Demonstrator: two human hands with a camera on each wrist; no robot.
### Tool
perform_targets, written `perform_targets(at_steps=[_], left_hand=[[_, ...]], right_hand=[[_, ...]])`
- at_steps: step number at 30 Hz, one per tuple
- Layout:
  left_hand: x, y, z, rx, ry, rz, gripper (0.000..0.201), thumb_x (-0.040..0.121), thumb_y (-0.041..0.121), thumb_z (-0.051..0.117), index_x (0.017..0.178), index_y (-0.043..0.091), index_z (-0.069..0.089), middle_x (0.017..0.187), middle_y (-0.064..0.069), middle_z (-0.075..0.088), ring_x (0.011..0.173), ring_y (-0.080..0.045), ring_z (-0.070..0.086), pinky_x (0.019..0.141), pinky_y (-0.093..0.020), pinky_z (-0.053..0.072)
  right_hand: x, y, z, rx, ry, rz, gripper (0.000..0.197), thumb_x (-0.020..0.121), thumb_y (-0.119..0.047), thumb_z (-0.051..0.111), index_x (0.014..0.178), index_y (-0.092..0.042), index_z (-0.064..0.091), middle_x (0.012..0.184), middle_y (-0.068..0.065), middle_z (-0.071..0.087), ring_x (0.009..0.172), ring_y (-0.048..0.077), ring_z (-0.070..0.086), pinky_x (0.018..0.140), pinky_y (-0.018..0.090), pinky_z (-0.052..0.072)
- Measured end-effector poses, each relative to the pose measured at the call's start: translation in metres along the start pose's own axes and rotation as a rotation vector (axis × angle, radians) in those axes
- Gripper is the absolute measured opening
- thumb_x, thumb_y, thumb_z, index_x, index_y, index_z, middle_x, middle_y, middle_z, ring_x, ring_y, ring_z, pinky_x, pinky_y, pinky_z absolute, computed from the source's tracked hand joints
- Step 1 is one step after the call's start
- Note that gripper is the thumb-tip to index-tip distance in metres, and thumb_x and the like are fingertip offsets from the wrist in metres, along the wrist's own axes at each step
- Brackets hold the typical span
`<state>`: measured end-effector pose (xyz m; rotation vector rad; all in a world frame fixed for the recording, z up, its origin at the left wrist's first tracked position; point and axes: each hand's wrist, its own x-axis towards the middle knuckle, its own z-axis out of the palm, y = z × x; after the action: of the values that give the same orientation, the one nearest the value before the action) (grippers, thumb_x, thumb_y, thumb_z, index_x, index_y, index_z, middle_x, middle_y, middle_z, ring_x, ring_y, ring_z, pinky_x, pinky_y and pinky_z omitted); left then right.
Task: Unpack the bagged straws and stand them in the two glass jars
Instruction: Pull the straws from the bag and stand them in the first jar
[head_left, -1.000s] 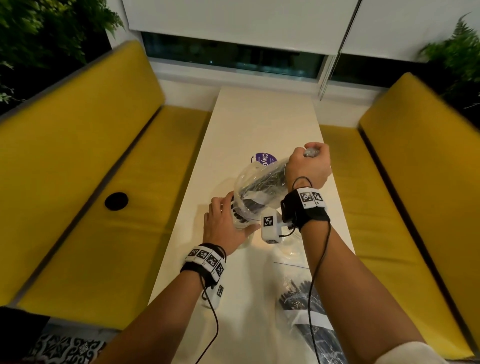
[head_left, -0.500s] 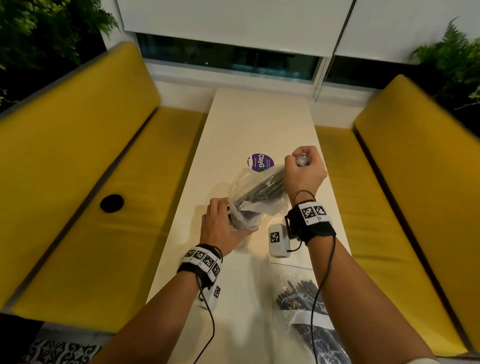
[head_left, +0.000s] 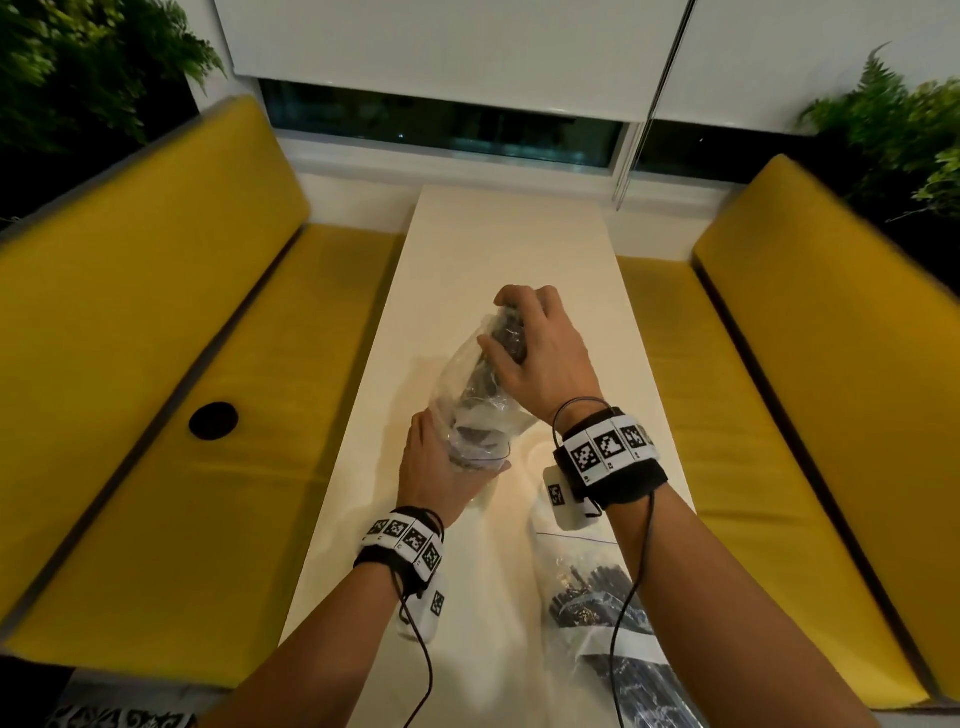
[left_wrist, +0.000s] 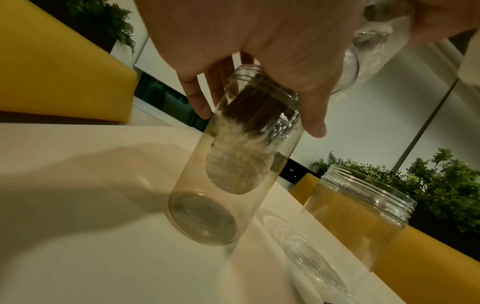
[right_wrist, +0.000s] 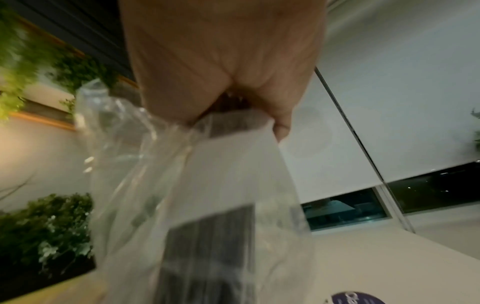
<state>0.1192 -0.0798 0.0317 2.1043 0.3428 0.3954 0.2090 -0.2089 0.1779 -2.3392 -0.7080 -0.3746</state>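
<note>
My left hand (head_left: 447, 462) grips the neck of a clear glass jar (left_wrist: 228, 185) that leans on the white table (head_left: 498, 244). My right hand (head_left: 506, 322) clutches the upper end of a clear plastic bag (head_left: 467, 410) of dark straws, upended over that jar. In the left wrist view my left hand (left_wrist: 259, 121) has thumb and fingers round the jar's mouth, and dark straw ends (left_wrist: 254, 107) reach into the jar. The right wrist view shows my right hand (right_wrist: 233, 107) pinching the bag (right_wrist: 207, 195) around the straws. A second, wider glass jar (left_wrist: 358, 205) stands empty beside the first.
Another bag of dark straws (head_left: 597, 618) lies on the table near my right forearm. Yellow benches (head_left: 218, 415) run along both sides of the narrow table. A window and white blinds (head_left: 441, 67) close the far end, with plants in both corners.
My right hand has swung the bag's closed end up and to the left, from slanting to nearly upright over the jar. The purple sticker on the table is now hidden behind the bag.
</note>
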Motion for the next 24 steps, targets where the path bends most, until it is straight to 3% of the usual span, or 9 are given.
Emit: perform_targets(at_steps=[2, 5, 11, 14, 16, 18, 20, 22, 24], left_hand=[[-0.001, 0.0, 0.0, -0.016, -0.001, -0.008, 0.122, 0.053, 0.053, 0.102, 0.151, 0.014, 0.041, 0.14, -0.004, 0.057, 0.13, -0.021, 0.056, 0.111, -0.039, 0.051], [-0.001, 0.0, 0.001, -0.032, -0.013, -0.038, 0.112, 0.054, 0.051, 0.102, 0.144, 0.014, 0.046, 0.134, -0.001, 0.059, 0.126, -0.021, 0.059, 0.107, -0.04, 0.055], [0.006, -0.007, 0.004, -0.006, -0.076, -0.1, 0.114, 0.051, 0.066, 0.097, 0.141, 0.018, 0.048, 0.133, 0.004, 0.06, 0.125, -0.015, 0.059, 0.105, -0.031, 0.053], [0.005, -0.007, 0.003, 0.014, -0.063, -0.113, 0.108, 0.052, 0.053, 0.099, 0.139, 0.014, 0.049, 0.128, 0.001, 0.061, 0.117, -0.017, 0.061, 0.099, -0.033, 0.056], [0.004, -0.008, 0.004, 0.013, -0.061, -0.131, 0.106, 0.058, 0.041, 0.1, 0.144, 0.016, 0.043, 0.134, 0.0, 0.059, 0.117, -0.017, 0.061, 0.099, -0.035, 0.055], [0.003, -0.01, 0.005, 0.004, -0.071, -0.12, 0.102, 0.063, 0.046, 0.094, 0.148, 0.025, 0.04, 0.137, 0.006, 0.06, 0.118, -0.013, 0.063, 0.094, -0.022, 0.053], [0.002, -0.01, 0.004, 0.042, -0.072, -0.096, 0.098, 0.065, 0.05, 0.088, 0.149, 0.027, 0.042, 0.136, 0.009, 0.06, 0.12, -0.011, 0.063, 0.09, -0.01, 0.046], [0.003, -0.009, 0.001, 0.043, -0.07, -0.089, 0.094, 0.066, 0.038, 0.093, 0.145, 0.021, 0.045, 0.132, 0.004, 0.056, 0.114, -0.014, 0.062, 0.089, -0.023, 0.051], [0.002, -0.007, 0.0, 0.03, -0.074, -0.115, 0.092, 0.062, 0.039, 0.097, 0.138, 0.02, 0.047, 0.127, 0.004, 0.056, 0.109, -0.014, 0.062, 0.089, -0.031, 0.055]], right_hand=[[-0.007, 0.0, 0.003, 0.003, 0.099, 0.038, 0.045, 0.094, -0.044, 0.068, 0.132, -0.028, 0.048, 0.121, 0.0, 0.052, 0.097, 0.022, 0.062, 0.077, 0.041, 0.06], [-0.017, -0.003, 0.008, 0.095, 0.256, 0.097, 0.044, 0.094, -0.049, 0.068, 0.125, -0.027, 0.046, 0.116, -0.003, 0.059, 0.096, 0.018, 0.063, 0.079, 0.038, 0.057], [-0.017, -0.014, 0.014, 0.116, 0.247, 0.003, 0.028, 0.095, -0.043, 0.071, 0.106, -0.019, 0.063, 0.111, -0.002, 0.057, 0.093, 0.019, 0.063, 0.078, 0.039, 0.06], [-0.018, -0.02, 0.016, 0.178, 0.188, 0.023, 0.029, 0.095, -0.042, 0.073, 0.107, -0.016, 0.07, 0.117, 0.0, 0.058, 0.098, 0.016, 0.063, 0.086, 0.034, 0.06], [-0.018, -0.024, 0.017, 0.228, 0.065, 0.079, 0.041, 0.091, -0.046, 0.076, 0.12, -0.017, 0.069, 0.129, 0.003, 0.054, 0.111, 0.016, 0.059, 0.1, 0.034, 0.056], [-0.02, -0.025, 0.014, 0.282, -0.076, 0.086, 0.066, 0.083, -0.047, 0.083, 0.139, -0.021, 0.058, 0.143, 0.005, 0.044, 0.13, 0.022, 0.05, 0.111, 0.034, 0.046], [-0.023, -0.026, 0.015, 0.205, -0.234, 0.041, 0.092, 0.075, -0.04, 0.087, 0.153, -0.027, 0.039, 0.155, 0.005, 0.029, 0.14, 0.031, 0.037, 0.113, 0.041, 0.041], [-0.027, -0.025, 0.016, 0.039, -0.33, 0.026, 0.095, 0.075, -0.029, 0.084, 0.155, -0.029, 0.032, 0.158, 0.006, 0.024, 0.137, 0.038, 0.036, 0.107, 0.049, 0.045], [-0.028, -0.026, 0.016, 0.021, -0.319, 0.03, 0.075, 0.081, -0.011, 0.075, 0.147, -0.024, 0.042, 0.151, 0.007, 0.036, 0.13, 0.034, 0.044, 0.104, 0.046, 0.048]])
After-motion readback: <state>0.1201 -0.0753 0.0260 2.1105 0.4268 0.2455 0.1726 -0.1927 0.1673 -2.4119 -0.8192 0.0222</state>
